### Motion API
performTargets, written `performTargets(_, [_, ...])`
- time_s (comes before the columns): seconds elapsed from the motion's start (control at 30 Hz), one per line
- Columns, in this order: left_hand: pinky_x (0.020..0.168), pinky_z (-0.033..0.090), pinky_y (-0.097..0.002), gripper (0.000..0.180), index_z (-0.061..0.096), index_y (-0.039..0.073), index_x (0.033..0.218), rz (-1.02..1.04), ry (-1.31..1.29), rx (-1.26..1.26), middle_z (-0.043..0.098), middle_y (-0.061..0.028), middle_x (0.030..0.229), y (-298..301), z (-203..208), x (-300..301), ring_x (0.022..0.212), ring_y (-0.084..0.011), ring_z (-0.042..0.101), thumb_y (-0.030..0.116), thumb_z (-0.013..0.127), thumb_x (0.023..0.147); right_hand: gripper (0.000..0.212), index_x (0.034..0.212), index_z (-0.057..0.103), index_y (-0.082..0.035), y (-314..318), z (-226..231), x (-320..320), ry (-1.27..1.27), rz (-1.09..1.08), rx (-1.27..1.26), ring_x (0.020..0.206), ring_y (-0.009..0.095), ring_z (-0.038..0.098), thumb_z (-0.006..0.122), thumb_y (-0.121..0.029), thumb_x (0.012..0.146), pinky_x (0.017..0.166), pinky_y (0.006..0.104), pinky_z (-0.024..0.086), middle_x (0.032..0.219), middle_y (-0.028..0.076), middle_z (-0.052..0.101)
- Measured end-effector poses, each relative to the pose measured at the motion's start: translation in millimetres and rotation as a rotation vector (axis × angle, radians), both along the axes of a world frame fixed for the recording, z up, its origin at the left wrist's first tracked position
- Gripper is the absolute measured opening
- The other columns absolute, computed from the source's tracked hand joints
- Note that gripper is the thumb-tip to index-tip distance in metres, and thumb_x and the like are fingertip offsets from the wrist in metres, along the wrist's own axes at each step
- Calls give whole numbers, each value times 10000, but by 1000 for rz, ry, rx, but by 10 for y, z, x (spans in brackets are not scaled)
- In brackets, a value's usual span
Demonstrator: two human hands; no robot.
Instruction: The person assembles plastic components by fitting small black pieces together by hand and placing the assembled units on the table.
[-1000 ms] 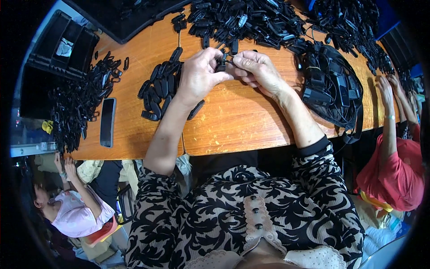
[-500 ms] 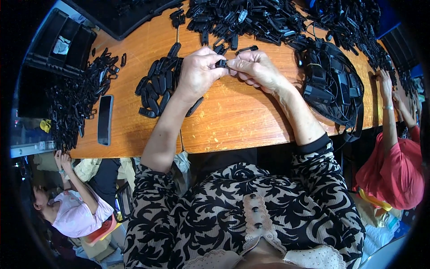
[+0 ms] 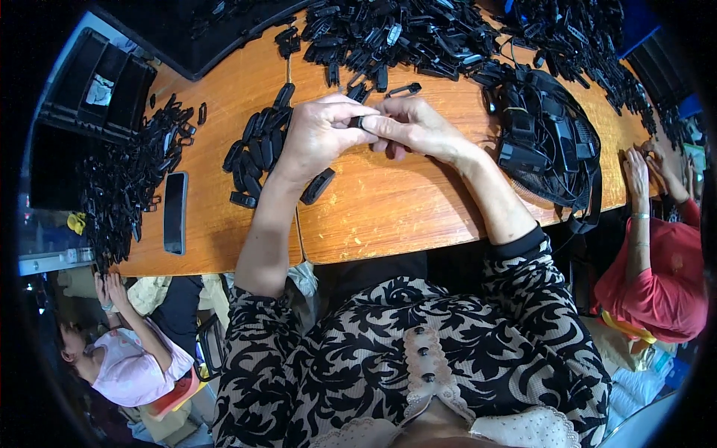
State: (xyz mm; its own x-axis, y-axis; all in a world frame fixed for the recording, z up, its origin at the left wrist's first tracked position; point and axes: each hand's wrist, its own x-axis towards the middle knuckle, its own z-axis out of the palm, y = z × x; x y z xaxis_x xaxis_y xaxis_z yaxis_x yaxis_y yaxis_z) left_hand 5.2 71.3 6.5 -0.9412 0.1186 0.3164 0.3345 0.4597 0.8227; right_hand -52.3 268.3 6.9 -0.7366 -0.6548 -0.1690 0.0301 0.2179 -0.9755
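Over the wooden table, my left hand (image 3: 312, 142) pinches a small black plastic piece (image 3: 358, 122) between thumb and fingers. From the other side my right hand (image 3: 422, 133) grips the same piece, its thumb laid against it and its fingers curled under. Most of the piece is hidden by my fingertips. A loose group of long, rounded black plastic parts (image 3: 258, 149) lies left of my left hand, and another such part (image 3: 318, 187) rests beside that wrist. Just beyond my right hand is a thin black part (image 3: 404, 89).
A big heap of black parts (image 3: 396, 41) covers the table's far side. A second heap (image 3: 127, 179) and a phone (image 3: 175, 213) lie to the left. Right of me sits a black mesh bag with cables (image 3: 549, 142). People sit at work on both sides.
My hands have drawn closer together around the black piece, and the right thumb now covers more of it. The whole view has shifted slightly.
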Motion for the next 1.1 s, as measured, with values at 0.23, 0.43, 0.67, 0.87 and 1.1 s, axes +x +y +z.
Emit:
performTargets(0.23, [761, 498, -295, 287, 780, 85, 940, -130, 208, -174, 651, -13, 907, -74, 78, -23, 869, -160, 608, 55, 812, 656, 368, 815, 680, -16, -34, -112, 17, -23, 81, -23, 621, 148, 612, 753, -370, 882, 549, 315, 484, 721, 54, 656])
performTargets(0.43, [872, 485, -316, 334, 772, 83, 973, -165, 28, -311, 639, -30, 1037, -322, 183, -26, 982, -189, 606, 74, 826, 644, 296, 793, 700, -35, -30, -129, 6, 623, -84, 155, 637, 240, 635, 740, -316, 874, 614, 410, 520, 741, 117, 670])
performTargets(0.67, [787, 531, -363, 373, 746, 40, 1052, 189, -86, -177, 705, -107, 944, -306, 132, -214, 851, -241, 675, 314, 779, 800, 188, 988, 718, -84, 109, -206, -128, 1235, -247, 482, 976, 299, 596, 700, -154, 815, 791, 417, 533, 970, 122, 644])
performTargets(0.87, [723, 530, -348, 275, 727, 4, 1003, 256, -1, -519, 725, -138, 916, -88, -38, -331, 781, -225, 695, 193, 765, 807, 132, 900, 655, -28, 51, -278, -125, 1183, -238, 435, 908, 343, 618, 670, -141, 836, 744, 455, 526, 916, 162, 633])
performTargets(1.1, [704, 519, -313, 212, 650, -4, 909, 385, -154, -431, 671, -117, 807, -133, 110, -180, 730, -175, 645, 97, 786, 781, 166, 938, 605, -9, 9, -231, -115, 962, -289, 335, 821, 407, 650, 630, -170, 907, 716, 496, 515, 837, 216, 663])
